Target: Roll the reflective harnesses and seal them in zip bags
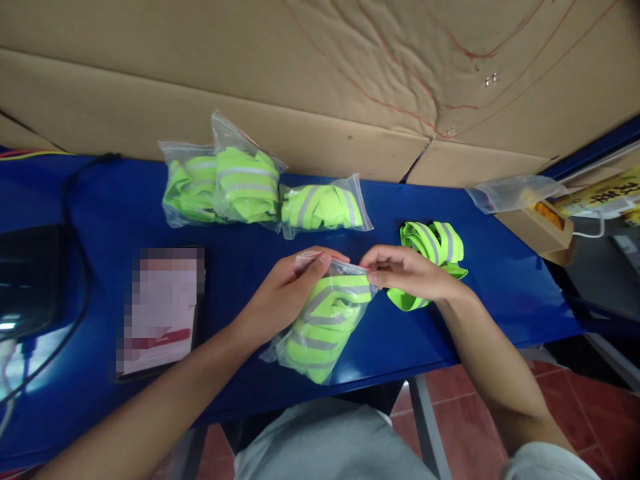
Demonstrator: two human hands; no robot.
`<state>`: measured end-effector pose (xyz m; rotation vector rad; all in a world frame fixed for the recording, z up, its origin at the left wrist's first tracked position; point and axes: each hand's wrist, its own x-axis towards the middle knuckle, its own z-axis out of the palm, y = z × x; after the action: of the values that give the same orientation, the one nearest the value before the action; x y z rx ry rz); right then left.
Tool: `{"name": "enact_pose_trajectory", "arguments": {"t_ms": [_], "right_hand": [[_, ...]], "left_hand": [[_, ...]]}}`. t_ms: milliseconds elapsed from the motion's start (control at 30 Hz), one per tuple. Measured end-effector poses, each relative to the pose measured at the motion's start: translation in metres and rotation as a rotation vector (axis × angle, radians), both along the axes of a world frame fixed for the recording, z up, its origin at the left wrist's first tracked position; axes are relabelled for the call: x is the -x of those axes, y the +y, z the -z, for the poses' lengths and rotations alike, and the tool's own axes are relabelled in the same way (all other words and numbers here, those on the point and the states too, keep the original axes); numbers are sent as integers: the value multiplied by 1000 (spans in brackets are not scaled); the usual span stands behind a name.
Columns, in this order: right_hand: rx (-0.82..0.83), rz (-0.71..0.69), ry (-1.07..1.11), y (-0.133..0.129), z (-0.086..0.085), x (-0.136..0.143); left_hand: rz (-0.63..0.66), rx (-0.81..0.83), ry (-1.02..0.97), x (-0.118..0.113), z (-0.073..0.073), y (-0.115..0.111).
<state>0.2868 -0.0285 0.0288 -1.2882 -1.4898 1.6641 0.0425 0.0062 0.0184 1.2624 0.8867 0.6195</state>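
A clear zip bag (325, 327) packed with yellow-green strap bearing grey reflective stripes lies near the table's front edge. My left hand (293, 290) pinches the left end of its top seam, thumb on top. At the seam's right end, my right hand (407, 270) grips the bag's corner between thumb and fingers. Loose coils of the same strap (433, 243) rest just behind and beside my right hand. Three filled bags stand along the back: a left one (193, 187), a middle one (247, 183) and a right one (323, 205).
The blue table (240, 267) holds a phone-like device (163, 313) with a blurred screen at the left. Further left are a black device (30, 280) and a dark cable (75, 233). An open cardboard box (537, 230) and a clear bag (515, 192) sit at the right. Cardboard (200, 87) lines the back.
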Motion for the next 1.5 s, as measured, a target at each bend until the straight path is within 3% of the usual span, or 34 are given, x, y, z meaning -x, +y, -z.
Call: {"name": "enact_pose_trajectory", "arguments": {"t_ms": [333,633,833,967,1333,1500], "right_hand": [[-45,51,-19,-4,5,10],[81,4,-20,7,-1,-15],[66,57,-75,4,-1,-8],[98,-2,-77,4,0,-5],[-175,-74,-198,-5,7,-3],[-175,-43,-135,-5,9,6]], "left_hand": [[25,6,21,-4,0,-4],[-106,98,14,-6,12,-10],[-81,102,1,-7,14,-13],[-75,60,34,-8,12,-12],[-78,89,52,-10,10,-15],[-49,97,32,-10,12,-15]]}}
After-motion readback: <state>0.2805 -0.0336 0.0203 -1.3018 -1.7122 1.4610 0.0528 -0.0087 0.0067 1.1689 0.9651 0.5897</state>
